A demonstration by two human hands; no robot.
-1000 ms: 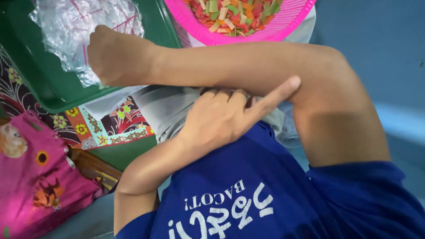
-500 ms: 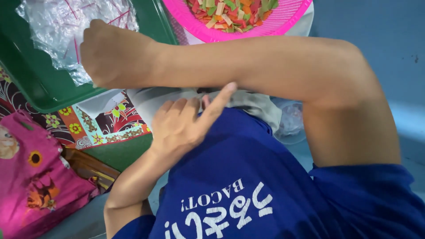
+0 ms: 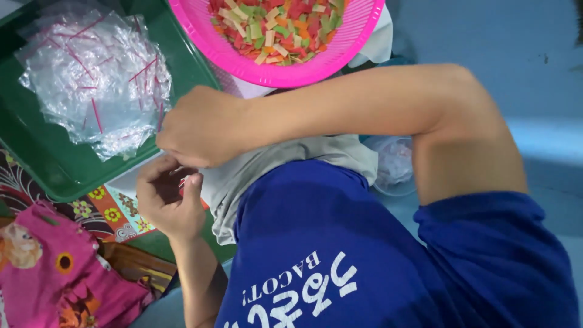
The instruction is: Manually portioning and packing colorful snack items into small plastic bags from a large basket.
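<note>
While your right hand (image 3: 197,127) lies curled just beside the near right corner of the green tray (image 3: 42,164), its fingers are bent under and turned away from the camera, so you cannot tell from this view if they pinch something or are only closed. Your left hand (image 3: 167,200) is directly below it, palm up, with the fingers (image 3: 193,185) curved loosely toward the right hand; a small reddish piece shows between the two hands, but it is too much hidden to say what it is or which hand has it. Both hands meet over the grey cloth (image 3: 267,170) on your lap, in front of the tray's near edge. Inside the tray, toward its far left side, lies a heap of clear plastic bags (image 3: 94,85) with thin pink strips. The pink basket (image 3: 273,73) with coloured snack pieces (image 3: 273,27) stands just beside the tray's right edge. A pink flowered fabric (image 3: 54,273) lies at the lower left.
</note>
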